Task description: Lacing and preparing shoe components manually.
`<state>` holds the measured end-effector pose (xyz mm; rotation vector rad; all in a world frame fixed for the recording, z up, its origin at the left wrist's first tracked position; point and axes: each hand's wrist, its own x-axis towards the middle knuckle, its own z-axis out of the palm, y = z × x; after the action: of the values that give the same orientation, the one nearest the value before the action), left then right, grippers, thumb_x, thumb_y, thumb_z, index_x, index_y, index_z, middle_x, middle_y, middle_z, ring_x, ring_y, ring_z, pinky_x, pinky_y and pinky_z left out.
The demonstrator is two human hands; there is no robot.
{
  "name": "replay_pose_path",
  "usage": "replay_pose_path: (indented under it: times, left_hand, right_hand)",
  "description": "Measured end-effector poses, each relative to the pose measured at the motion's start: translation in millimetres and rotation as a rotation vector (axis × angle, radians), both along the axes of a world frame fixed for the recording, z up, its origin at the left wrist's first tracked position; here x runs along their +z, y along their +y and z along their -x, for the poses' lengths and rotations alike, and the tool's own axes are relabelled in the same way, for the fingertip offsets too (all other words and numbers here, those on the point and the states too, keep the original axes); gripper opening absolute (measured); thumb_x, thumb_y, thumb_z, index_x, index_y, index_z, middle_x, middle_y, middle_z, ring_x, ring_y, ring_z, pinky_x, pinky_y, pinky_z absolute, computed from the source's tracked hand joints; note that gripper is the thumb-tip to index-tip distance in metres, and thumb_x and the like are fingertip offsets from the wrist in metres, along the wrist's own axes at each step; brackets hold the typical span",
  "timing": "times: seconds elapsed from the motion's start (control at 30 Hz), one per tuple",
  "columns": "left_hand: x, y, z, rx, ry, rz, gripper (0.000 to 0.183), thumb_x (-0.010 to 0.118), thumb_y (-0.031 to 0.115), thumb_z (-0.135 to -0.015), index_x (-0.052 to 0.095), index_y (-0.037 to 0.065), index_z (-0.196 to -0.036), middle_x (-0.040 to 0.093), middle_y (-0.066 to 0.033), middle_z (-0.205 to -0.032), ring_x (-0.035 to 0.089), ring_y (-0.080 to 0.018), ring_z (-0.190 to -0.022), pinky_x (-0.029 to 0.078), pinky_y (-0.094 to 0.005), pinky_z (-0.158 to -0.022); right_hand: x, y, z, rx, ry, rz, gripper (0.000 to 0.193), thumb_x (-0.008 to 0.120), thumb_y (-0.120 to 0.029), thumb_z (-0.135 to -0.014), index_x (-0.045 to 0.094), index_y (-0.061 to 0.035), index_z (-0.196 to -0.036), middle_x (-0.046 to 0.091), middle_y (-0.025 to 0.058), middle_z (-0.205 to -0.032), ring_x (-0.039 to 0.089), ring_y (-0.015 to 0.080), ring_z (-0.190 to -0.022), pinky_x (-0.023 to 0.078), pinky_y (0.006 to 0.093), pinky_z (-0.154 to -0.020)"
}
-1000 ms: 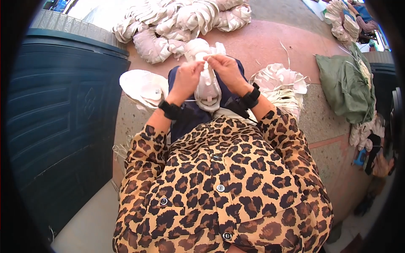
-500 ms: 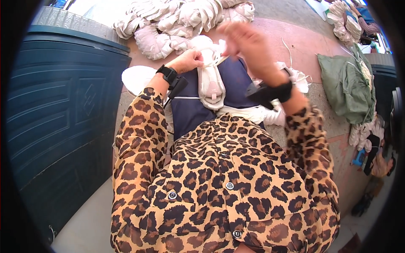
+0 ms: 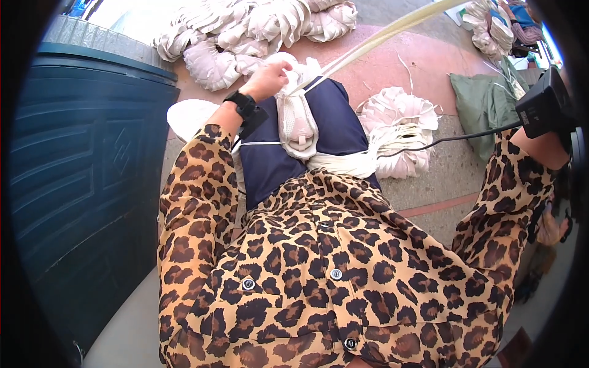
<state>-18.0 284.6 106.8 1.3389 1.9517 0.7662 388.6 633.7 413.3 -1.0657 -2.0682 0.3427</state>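
Note:
A pale pink and white shoe upper (image 3: 299, 122) lies lengthwise on my lap, over dark navy trousers (image 3: 337, 116). My left hand (image 3: 268, 80) is closed at its far end, fingertips pinching the white edge beside the lacing. From there a cream shoelace (image 3: 380, 40) runs taut in two strands up and to the right, out of the frame at the top. My right forearm is raised at the far right with a black wrist device (image 3: 543, 104) on it; the right hand itself is out of the picture. A bundle of cream laces (image 3: 343, 164) lies across my lap.
Piles of pale pink shoe uppers (image 3: 245, 30) lie on the floor ahead, with another bundle (image 3: 399, 122) by my right knee. A green sack (image 3: 485, 101) stands further right. A dark blue panelled door (image 3: 92, 153) is close on my left. Another person's hand (image 3: 552, 227) shows at right.
My right hand has swung from above the shoe upper out to the right and out of view, and the lace is now stretched long. My left hand stays at the upper.

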Motion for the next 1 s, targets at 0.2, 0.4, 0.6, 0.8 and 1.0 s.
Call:
replay_pose_path:
  times: [0.2,0.4,0.6,0.8,1.0]
  left_hand:
    - [13.7,36.8,-41.7,-0.29,0.51,0.208,0.023,0.058,0.003,-0.066,0.062,0.005,-0.089,0.061,-0.0157,-0.092,0.058,-0.0287,-0.09,0.045,-0.0384,-0.078]
    - [26.2,43.2,-48.0,-0.294,0.518,0.312,0.02,0.059,0.009,-0.07,0.061,-0.001,-0.087,0.061,-0.02,-0.092,0.059,-0.0304,-0.09,0.047,-0.0381,-0.074]
    - [51.6,52.5,-49.1,-0.27,0.525,0.387,0.025,0.059,0.014,-0.071,0.061,-0.001,-0.091,0.062,-0.0192,-0.089,0.06,-0.0311,-0.086,0.047,-0.0389,-0.072]
    - [45.8,50.1,-56.7,-0.479,0.629,0.305,0.018,0.059,0.016,-0.068,0.064,0.002,-0.078,0.063,-0.0171,-0.077,0.062,-0.0295,-0.073,0.049,-0.0379,-0.064]
    - [29.9,56.5,-49.1,-0.29,0.61,0.337,0.018,0.059,0.018,-0.066,0.065,0.007,-0.078,0.063,-0.0145,-0.075,0.062,-0.0285,-0.072,0.049,-0.037,-0.064]
  right_hand:
    - [-19.6,66.1,-81.7,-0.221,-0.159,0.0,0.016,0.047,-0.008,-0.084,0.059,-0.0019,-0.093,0.056,0.0003,-0.07,0.051,0.0078,-0.058,0.041,0.0192,-0.055]
    - [-22.2,85.4,-101.7,-0.276,-0.207,0.005,0.017,0.047,-0.008,-0.084,0.059,-0.0024,-0.093,0.056,0.0004,-0.072,0.051,0.0078,-0.058,0.042,0.0194,-0.055]
    - [-16.4,90.1,-96.3,-0.279,-0.222,-0.004,0.017,0.047,-0.008,-0.083,0.06,-0.0029,-0.093,0.057,0.0006,-0.073,0.052,0.0078,-0.059,0.042,0.0195,-0.054]
    - [-6.0,85.4,-75.6,-0.239,-0.216,-0.023,0.017,0.047,-0.008,-0.083,0.06,-0.0033,-0.093,0.058,0.0007,-0.075,0.052,0.0078,-0.06,0.043,0.0197,-0.054]
    - [6.4,76.5,-40.1,-0.158,-0.191,-0.061,0.018,0.046,-0.008,-0.083,0.06,-0.0038,-0.094,0.059,0.0008,-0.076,0.053,0.0077,-0.061,0.044,0.0199,-0.054]
